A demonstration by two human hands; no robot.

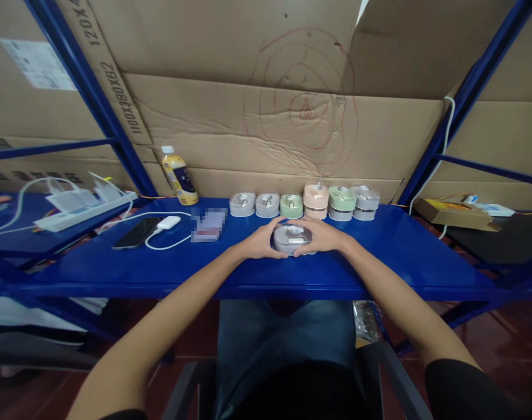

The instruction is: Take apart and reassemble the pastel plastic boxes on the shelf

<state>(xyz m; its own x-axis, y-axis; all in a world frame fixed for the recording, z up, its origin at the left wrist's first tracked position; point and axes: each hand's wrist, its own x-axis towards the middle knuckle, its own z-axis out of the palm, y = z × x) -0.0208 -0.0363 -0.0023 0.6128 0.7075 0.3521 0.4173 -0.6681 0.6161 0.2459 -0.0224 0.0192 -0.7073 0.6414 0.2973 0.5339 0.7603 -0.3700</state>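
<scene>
On the blue tabletop [380,256], near its front middle, sits a small grey rounded box [292,238] with a shiny top and a round label. My left hand [263,240] curves around its left side, thumb in front and fingers behind. From the other side, my right hand [322,235] wraps it the same way. Behind them stands a row of similar boxes: grey ones [242,205], a green one [291,206], and stacks at the right, among them a peach stack [315,201] and a green-topped stack [341,202].
Left of the hands lie a pixelated flat item [209,225], a phone [137,233] and a white charger with cable [168,223]. A yellow bottle [179,176] stands at the back. A power strip [84,210] is farther left, an open carton [456,214] at right. Cardboard [205,128] lines the back.
</scene>
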